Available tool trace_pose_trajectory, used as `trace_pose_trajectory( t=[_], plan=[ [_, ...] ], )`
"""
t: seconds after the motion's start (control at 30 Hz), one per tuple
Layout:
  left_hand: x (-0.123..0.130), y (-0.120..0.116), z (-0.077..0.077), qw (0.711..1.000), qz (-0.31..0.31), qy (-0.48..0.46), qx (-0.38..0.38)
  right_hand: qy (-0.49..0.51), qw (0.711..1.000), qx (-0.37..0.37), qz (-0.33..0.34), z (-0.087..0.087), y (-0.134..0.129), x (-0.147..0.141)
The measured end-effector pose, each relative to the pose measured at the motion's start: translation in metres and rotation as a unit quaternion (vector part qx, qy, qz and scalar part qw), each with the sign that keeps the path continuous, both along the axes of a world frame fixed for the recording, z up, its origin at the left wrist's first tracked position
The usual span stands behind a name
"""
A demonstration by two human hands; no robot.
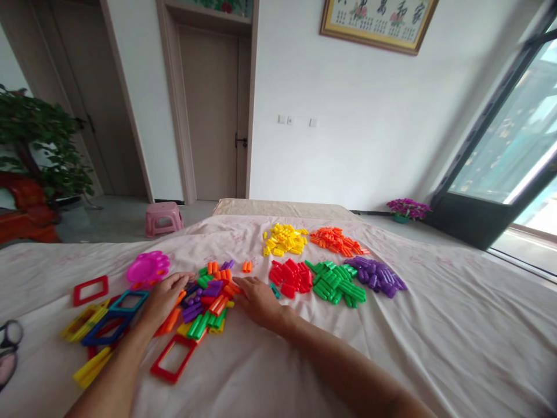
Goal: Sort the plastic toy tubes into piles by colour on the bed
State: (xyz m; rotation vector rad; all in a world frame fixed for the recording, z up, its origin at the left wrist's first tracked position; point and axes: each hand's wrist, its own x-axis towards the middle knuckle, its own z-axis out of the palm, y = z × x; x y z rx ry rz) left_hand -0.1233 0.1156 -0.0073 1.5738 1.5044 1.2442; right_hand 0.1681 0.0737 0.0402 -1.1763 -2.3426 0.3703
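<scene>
A mixed pile of coloured plastic pieces (209, 302) in orange, purple, green, red and yellow lies between my two hands. At its left side my left hand (165, 293) rests with loosely bent fingers, nothing visible in them. My right hand (261, 302) reaches in from the other side, fingers extended, their tips against orange pieces at the pile's edge. Two joined orange pieces (247, 266) lie just beyond. Right of my right hand are sorted heaps: red pieces (290, 277), green pieces (337, 283), purple pieces (376, 276), yellow pieces (285, 239) and orange pieces (337, 240).
Flat frames, including a red frame (174, 357), a blue frame (104, 328) and a red square (90, 290), lie left. A magenta paw-shaped tray (141, 268) holds orange bits. Eyeglasses (9, 348) sit at the left edge. Beyond the cloth-covered table (435, 325) stands a pink stool (164, 219).
</scene>
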Motion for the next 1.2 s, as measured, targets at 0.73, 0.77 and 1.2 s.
trace_pose_trajectory(
  t=[0.73,0.77,1.2],
  plan=[
    [-0.001,-0.001,0.003,1.0,-0.003,0.021,-0.016,0.327,0.932,-0.143,-0.063,-0.022,0.02,0.012],
    [-0.001,0.0,0.001,1.0,-0.001,0.023,-0.019,0.36,0.916,-0.169,-0.061,-0.02,0.02,0.013],
    [-0.009,0.009,-0.012,0.998,0.006,-0.004,-0.065,0.516,0.834,-0.137,-0.141,0.024,0.029,0.124]
  ],
)
